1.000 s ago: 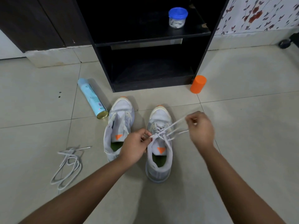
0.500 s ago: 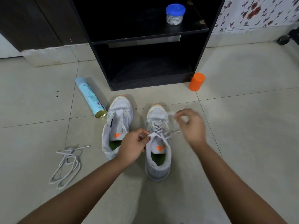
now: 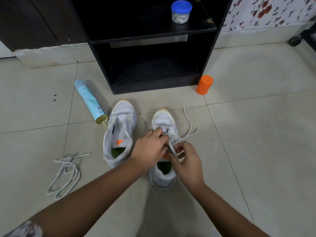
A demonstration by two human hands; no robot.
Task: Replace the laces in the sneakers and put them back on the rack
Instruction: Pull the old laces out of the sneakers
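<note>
Two white sneakers with orange toe tips stand side by side on the tiled floor. The left sneaker (image 3: 120, 134) has no lace and its tongue is pulled open. Over the right sneaker (image 3: 163, 122) both hands work at the eyelets. My left hand (image 3: 150, 147) covers the sneaker's middle, fingers curled on the white lace (image 3: 189, 124). My right hand (image 3: 186, 161) pinches a strand of that lace just above the tongue. Two loose lace ends trail onto the floor to the shoe's right. The black rack (image 3: 153, 82) stands open just behind.
A second loose lace (image 3: 65, 173) lies in a heap on the floor at left. A light blue spray can (image 3: 90, 101) lies beside the left sneaker. An orange cup (image 3: 204, 84) stands at the rack's right corner. A blue-lidded jar (image 3: 181, 11) sits on the rack's upper shelf.
My right hand let the lace ends drop to the floor and came back in to the shoe's tongue. My left hand shifted right, over the right sneaker's eyelets.
</note>
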